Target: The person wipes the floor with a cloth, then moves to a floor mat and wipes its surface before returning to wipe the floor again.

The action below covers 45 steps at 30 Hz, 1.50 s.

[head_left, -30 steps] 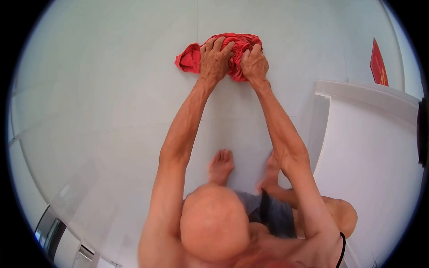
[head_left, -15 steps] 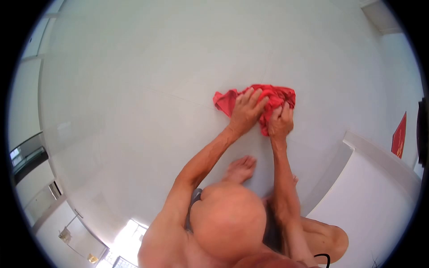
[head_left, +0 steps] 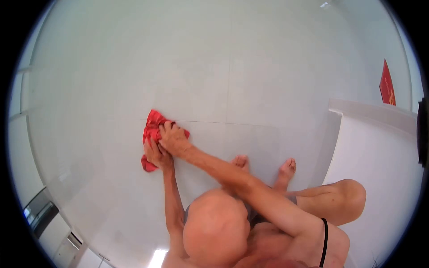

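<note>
A crumpled red cloth [head_left: 151, 128] lies on the pale tiled floor [head_left: 250, 76], to the left of my bare feet. Both hands press down on it. My right hand [head_left: 175, 139] reaches across from the right and covers the cloth's upper right part. Just below and to the left of it, my left hand [head_left: 154, 155] rests on the cloth's lower part. Red fabric shows above and below the fingers; its middle is hidden under the hands.
I am crouched, with my feet [head_left: 241, 161] on the tiles and my knee [head_left: 348, 196] at the right. A white raised ledge [head_left: 375, 143] fills the right side, with a red object [head_left: 387, 85] behind it. A dark fitting [head_left: 40, 214] sits at the lower left.
Both hands have slid the red cloth across the floor, from ahead of my feet to the left and closer to me. My right arm now crosses over.
</note>
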{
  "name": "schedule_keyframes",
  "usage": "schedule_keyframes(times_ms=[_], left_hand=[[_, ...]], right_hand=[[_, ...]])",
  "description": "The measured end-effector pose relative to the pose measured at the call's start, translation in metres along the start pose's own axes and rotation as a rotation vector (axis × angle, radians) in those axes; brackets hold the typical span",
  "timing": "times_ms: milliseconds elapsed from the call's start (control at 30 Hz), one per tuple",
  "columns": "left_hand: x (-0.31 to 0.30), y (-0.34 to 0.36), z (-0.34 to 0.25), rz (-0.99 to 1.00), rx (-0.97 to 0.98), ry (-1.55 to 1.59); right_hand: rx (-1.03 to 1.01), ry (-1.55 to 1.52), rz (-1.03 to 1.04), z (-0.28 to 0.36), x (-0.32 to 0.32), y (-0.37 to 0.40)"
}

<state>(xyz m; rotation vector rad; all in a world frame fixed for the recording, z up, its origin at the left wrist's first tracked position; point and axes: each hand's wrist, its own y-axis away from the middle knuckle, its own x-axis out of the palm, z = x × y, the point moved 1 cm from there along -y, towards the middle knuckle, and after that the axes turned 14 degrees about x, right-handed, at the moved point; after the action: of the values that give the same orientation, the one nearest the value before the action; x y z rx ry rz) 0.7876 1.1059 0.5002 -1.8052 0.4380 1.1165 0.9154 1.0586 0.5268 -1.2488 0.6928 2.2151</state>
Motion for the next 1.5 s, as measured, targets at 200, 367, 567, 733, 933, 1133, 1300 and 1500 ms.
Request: schedule_keyframes(times_ms=[200, 367, 567, 733, 933, 1133, 1300, 1500], left_hand=[[0.023, -0.050, -0.056, -0.017, -0.093, 0.031], [0.106, -0.137, -0.128, -0.033, 0.113, 0.087], [0.191, -0.168, -0.314, 0.079, 0.221, 0.399], [0.182, -0.138, -0.388, 0.148, 0.447, 0.712], [0.153, -0.142, -0.367, 0.119, 0.557, 0.743], [0.121, -0.159, -0.264, 0.125, 0.388, 0.616], [0.060, -0.129, -0.147, 0.028, 0.107, 0.478], [0.046, -0.088, -0.112, 0.041, -0.030, 0.342]], right_hand=[[-0.007, 0.071, 0.005, -0.029, -0.026, -0.024], [0.073, 0.005, -0.245, -0.142, -0.080, -0.084], [0.590, -0.089, -0.342, -0.328, -0.162, -0.057], [0.759, 0.025, -0.573, -0.405, -0.154, 0.043], [0.967, 0.074, -0.630, -0.359, -0.159, 0.045], [0.666, 0.095, -0.563, -0.281, -0.142, -0.003], [0.376, -0.001, -0.360, -0.144, -0.130, -0.028], [0.200, -0.063, -0.306, -0.109, -0.092, -0.016]])
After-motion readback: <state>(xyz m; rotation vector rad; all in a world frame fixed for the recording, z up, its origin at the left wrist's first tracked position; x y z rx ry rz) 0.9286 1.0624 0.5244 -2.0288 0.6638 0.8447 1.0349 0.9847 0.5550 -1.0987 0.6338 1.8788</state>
